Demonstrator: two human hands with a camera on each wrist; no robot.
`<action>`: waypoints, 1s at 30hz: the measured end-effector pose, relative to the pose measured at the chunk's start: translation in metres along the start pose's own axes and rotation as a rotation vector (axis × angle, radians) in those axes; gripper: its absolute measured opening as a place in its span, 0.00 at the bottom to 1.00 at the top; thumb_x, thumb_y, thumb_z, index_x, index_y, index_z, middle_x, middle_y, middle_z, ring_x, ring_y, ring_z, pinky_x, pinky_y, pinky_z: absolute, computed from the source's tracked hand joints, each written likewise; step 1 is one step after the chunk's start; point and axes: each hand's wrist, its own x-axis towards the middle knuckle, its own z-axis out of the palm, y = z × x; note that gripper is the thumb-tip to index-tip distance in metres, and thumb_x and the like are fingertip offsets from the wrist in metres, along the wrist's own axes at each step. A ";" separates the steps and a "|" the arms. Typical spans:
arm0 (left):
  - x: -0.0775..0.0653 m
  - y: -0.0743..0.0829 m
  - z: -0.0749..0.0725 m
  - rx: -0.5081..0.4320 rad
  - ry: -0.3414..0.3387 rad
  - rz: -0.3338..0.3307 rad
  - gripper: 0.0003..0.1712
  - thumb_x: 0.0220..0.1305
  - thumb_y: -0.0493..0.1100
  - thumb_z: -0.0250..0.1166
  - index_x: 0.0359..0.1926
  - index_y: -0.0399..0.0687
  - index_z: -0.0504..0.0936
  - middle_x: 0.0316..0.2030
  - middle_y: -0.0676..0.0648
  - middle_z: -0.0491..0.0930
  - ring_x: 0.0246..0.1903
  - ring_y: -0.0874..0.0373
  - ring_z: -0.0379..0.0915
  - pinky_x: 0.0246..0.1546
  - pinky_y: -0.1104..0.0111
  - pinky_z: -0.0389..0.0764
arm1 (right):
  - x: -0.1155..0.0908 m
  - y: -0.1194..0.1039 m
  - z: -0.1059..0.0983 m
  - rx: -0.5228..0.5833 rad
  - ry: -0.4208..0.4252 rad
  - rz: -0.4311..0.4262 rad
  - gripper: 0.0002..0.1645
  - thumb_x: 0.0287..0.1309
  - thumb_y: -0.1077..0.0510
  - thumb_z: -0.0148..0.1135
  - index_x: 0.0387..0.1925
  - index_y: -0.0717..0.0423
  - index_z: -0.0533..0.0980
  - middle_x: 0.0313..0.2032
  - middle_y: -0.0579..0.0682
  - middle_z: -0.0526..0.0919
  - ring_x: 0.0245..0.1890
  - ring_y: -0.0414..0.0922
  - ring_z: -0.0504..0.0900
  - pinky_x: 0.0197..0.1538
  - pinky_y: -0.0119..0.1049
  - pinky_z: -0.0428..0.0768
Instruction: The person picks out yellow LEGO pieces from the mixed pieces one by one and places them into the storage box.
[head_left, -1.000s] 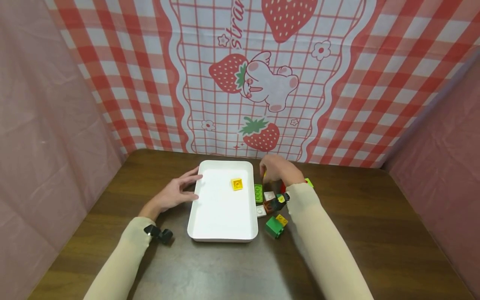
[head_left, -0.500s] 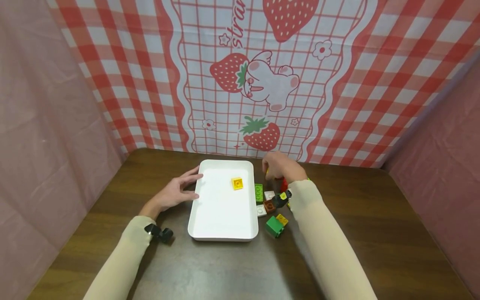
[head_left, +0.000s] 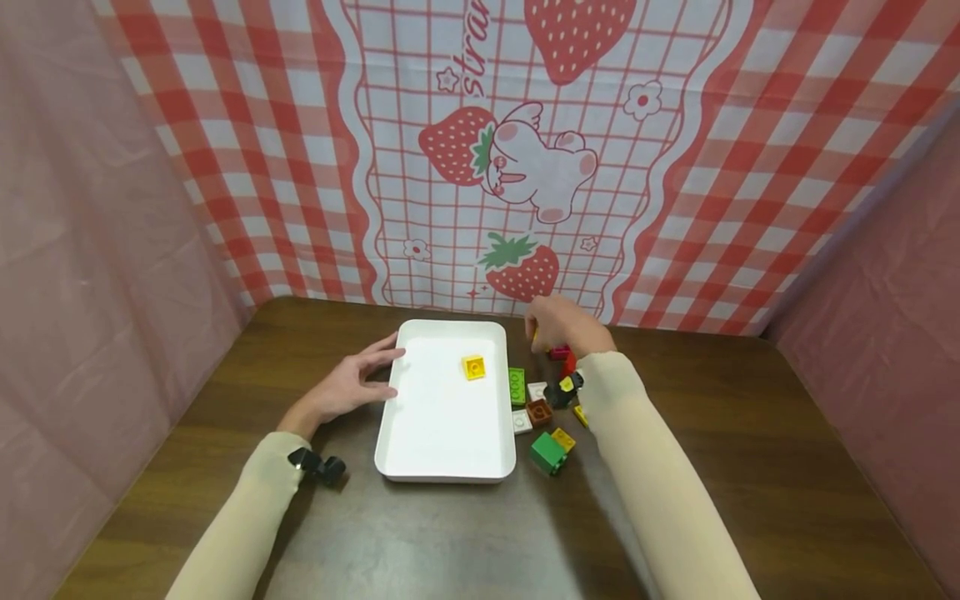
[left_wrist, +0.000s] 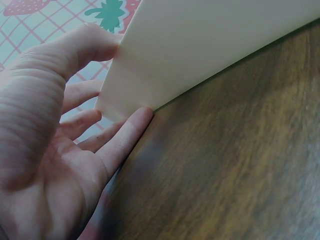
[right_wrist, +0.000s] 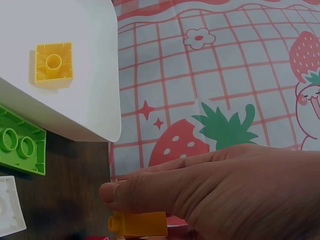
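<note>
Along the left side of a white tray (head_left: 446, 450), my left hand (head_left: 341, 392) rests with thumb and fingertips touching the rim and outer wall. The left wrist view shows the thumb at the rim and the fingers (left_wrist: 132, 132) spread against the wall. A yellow brick (head_left: 474, 367) lies inside the tray, hollow side up. Beyond the tray's right side, my right hand (head_left: 566, 323) pinches another yellow brick (right_wrist: 142, 223), partly hidden under the thumb. It is beside the tray's far right corner, close to the patterned cloth.
Right of the tray lie a lime green brick (head_left: 517, 386), white bricks (head_left: 522, 422), a brown brick (head_left: 538, 412) and a green brick (head_left: 549, 452) with a yellow one (head_left: 564, 439). Red (head_left: 569, 364) and magenta (head_left: 558, 353) bricks show under the right wrist. A patterned cloth (head_left: 420, 275) hangs behind.
My right hand has shifted slightly away and to the right with the yellow brick, uncovering more of the brown and magenta bricks. The left hand and tray have stayed put.
</note>
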 end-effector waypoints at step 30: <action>-0.001 -0.001 0.000 -0.009 -0.002 0.020 0.41 0.59 0.35 0.72 0.72 0.39 0.67 0.80 0.42 0.46 0.74 0.43 0.53 0.59 0.53 0.80 | 0.005 -0.016 0.012 -0.033 0.019 -0.073 0.04 0.52 0.61 0.72 0.28 0.51 0.83 0.33 0.50 0.84 0.30 0.48 0.76 0.28 0.36 0.76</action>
